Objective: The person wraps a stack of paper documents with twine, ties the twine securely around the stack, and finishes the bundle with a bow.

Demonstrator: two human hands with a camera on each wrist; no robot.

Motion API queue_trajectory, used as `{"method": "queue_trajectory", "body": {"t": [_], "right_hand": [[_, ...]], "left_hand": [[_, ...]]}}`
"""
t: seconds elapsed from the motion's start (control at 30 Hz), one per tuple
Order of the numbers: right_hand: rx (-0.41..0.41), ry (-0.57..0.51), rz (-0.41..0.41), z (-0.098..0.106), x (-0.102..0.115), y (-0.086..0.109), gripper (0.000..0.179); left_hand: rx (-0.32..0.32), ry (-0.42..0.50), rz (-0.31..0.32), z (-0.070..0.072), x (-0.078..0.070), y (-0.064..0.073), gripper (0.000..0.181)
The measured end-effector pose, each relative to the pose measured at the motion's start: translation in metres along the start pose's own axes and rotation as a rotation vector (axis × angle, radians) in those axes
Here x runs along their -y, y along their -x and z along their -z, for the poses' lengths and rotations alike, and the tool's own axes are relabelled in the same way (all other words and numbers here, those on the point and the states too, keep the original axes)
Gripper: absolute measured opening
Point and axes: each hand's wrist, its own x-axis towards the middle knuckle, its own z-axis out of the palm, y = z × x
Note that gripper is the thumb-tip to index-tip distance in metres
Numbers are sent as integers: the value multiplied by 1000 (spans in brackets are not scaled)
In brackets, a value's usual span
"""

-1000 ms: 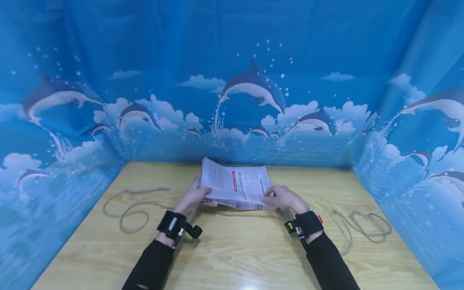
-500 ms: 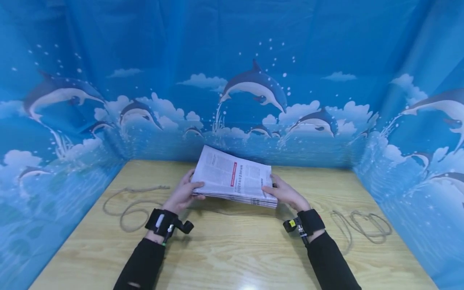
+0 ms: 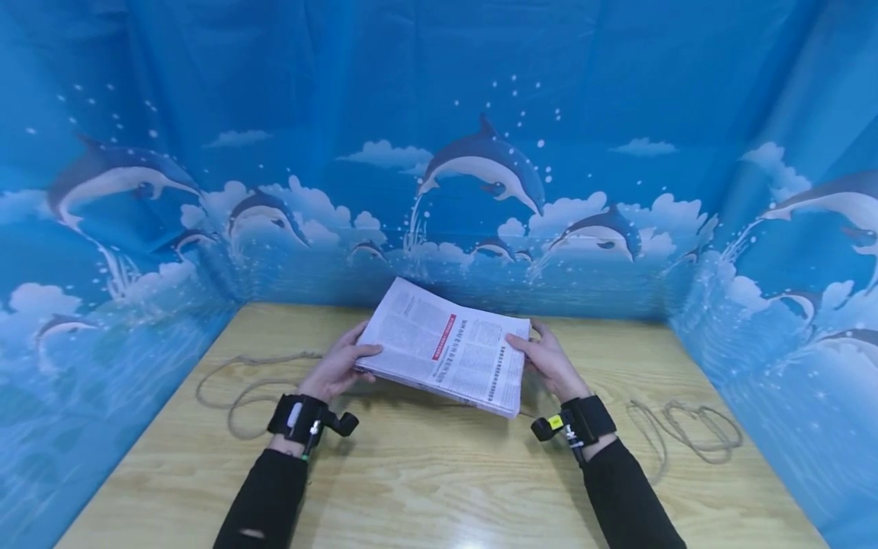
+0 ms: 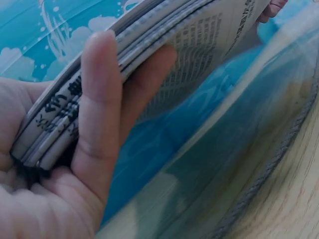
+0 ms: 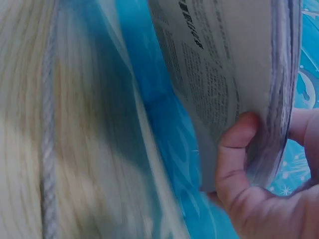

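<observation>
Papers (image 3: pixel 446 343) hang above the table (image 3: pixel 411 488) in a flat stack, carried between two hands that stand well apart. The left hand (image 3: pixel 336 367) grips the left edge, its thumb on the top page and its fingers bent underneath; the right hand (image 3: pixel 552 367) pinches the right side the same way. From above, the stack lies askew, its near edge slanting so that the right corner comes closest to the person. In the left wrist view thin gaps show between the layers, and the bottom sheet seems to bow.

Good handling here calls for equal pressure from both thumbs, so that no inner sheet slips out of line. Pulling the hands gently apart should take out the bow, while squeezing too hard would likely crease the edges. Fingers spread well under the stack would support the loose bottom sheet better than fingertips alone. Turning both wrists together should square the stack to the table. Rope (image 3: pixel 706 450) lies on the wood, untouched by either hand; whether its left and right loops join is hidden under the papers.
</observation>
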Motion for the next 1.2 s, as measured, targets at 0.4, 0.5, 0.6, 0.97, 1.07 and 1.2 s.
{"method": "queue_trajectory", "body": {"t": [0.4, 0.5, 0.6, 0.97, 1.07, 1.2], "right_hand": [[176, -289, -98, 3, 3, 4, 37], [179, -311, -99, 2, 5, 6, 39], [213, -306, -112, 2, 6, 9, 46], [411, -196, -57, 5, -1, 20, 63], [387, -194, -30, 8, -3, 17, 65], [392, -208, -46, 15, -3, 15, 63]], "left_hand": [[38, -14, -3, 0, -2, 1, 65], [29, -52, -6, -2, -2, 1, 57], [17, -63, -16, -4, -2, 0, 51], [61, -139, 72, -3, -3, 4, 65], [68, -139, 83, -4, -4, 5, 66], [112, -26, 89, -4, -5, 4, 56]]}}
